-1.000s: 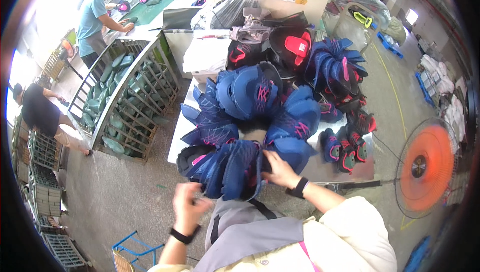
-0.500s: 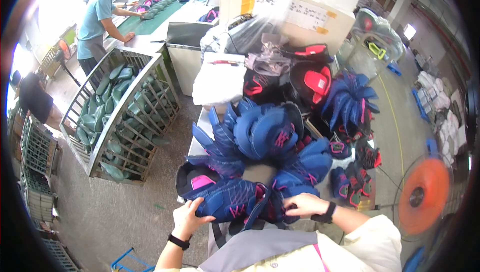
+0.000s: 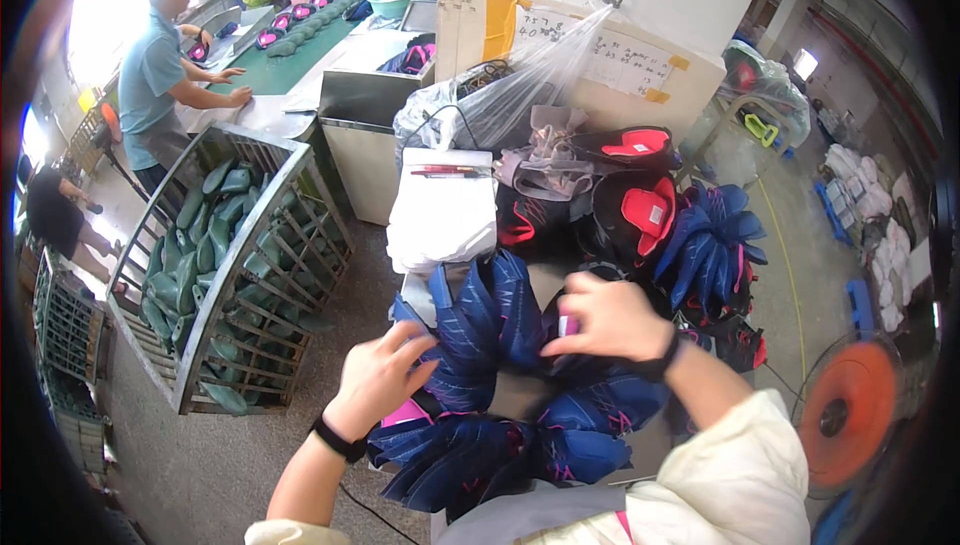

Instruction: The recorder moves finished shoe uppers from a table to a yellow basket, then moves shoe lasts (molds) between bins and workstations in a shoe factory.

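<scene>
My left hand [image 3: 382, 377] is at the left side of a stack of blue shoe uppers [image 3: 468, 330], its fingers apart and slightly bent, fingertips close to the fabric. On the far right side of that stack, my right hand [image 3: 612, 323] has its thumb and fingers curled round the edge of a blue upper with a small purple-pink patch; its grip is partly hidden. More blue uppers with pink laces [image 3: 595, 410] lie right of the middle. Nearest my body spreads another fanned row of blue uppers [image 3: 450, 455].
Behind the stacks are white sheets [image 3: 440, 210] with pens, and black uppers with red linings [image 3: 650, 210]. At left stands a metal cage of green shoe lasts [image 3: 190, 275]. An orange fan [image 3: 850, 415] is at right. A person in blue [image 3: 155, 85] works at a bench.
Both hands have moved away from the near row of uppers, forward to the farther stack. The view has tilted up, and the farther uppers are now more upright between my hands.
</scene>
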The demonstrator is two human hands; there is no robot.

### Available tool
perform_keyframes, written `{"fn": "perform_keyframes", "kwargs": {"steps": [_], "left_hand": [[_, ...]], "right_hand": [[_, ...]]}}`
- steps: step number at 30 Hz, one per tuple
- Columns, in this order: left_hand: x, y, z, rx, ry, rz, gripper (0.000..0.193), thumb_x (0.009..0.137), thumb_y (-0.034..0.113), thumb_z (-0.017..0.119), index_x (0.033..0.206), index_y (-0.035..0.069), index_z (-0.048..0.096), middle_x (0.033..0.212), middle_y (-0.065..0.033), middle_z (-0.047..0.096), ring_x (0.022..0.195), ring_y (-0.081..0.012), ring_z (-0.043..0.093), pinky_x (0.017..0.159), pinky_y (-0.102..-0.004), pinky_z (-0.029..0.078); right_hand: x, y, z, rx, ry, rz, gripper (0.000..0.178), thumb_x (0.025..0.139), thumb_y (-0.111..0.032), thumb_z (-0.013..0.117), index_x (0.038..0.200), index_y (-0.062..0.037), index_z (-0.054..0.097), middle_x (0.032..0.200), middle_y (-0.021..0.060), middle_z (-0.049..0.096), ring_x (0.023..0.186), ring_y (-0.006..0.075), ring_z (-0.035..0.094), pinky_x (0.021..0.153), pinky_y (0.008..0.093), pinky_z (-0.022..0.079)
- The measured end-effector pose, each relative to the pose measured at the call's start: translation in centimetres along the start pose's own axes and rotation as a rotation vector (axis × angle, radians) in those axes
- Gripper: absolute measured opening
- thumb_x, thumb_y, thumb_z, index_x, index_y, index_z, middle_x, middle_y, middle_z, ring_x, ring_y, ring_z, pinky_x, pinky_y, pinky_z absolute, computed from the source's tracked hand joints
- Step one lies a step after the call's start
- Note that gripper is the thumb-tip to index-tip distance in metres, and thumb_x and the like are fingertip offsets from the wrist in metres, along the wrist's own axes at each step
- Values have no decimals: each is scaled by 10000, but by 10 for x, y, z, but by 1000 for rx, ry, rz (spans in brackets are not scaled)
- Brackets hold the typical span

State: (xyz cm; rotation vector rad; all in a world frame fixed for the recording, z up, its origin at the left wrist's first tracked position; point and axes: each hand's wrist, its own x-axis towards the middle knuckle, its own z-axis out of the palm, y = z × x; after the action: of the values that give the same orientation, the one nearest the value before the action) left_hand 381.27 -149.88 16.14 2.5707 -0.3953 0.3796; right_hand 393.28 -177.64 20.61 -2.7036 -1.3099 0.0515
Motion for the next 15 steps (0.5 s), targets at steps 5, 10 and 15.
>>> {"fn": "perform_keyframes", "kwargs": {"steps": [5,10,15], "left_hand": [[100,24,72,159,-286,213,389,732,246,624,1048,36,536,1130,-78,516,660,-251,599,589,-339,493],[129,13,116,143,-448,-10,633,639,243,635,1187,19,411,1253,-160,433,821,-320,603,690,-404,494],[121,60,108,92,-366,304,518,660,133,614,1167,157,510,1279,-226,362,622,-257,614,502,-338,500]], "right_hand": [[-90,127,-11,31,-109,390,275,630,-344,701,603,-102,571,737,26,517,702,211,546,583,330,453],[-92,129,4,-196,11,264,204,614,-257,700,745,-134,604,843,3,521,831,205,513,625,312,469],[-21,94,-23,200,127,-39,507,606,-166,673,1093,-122,540,1049,60,536,805,262,585,625,351,489]]}}
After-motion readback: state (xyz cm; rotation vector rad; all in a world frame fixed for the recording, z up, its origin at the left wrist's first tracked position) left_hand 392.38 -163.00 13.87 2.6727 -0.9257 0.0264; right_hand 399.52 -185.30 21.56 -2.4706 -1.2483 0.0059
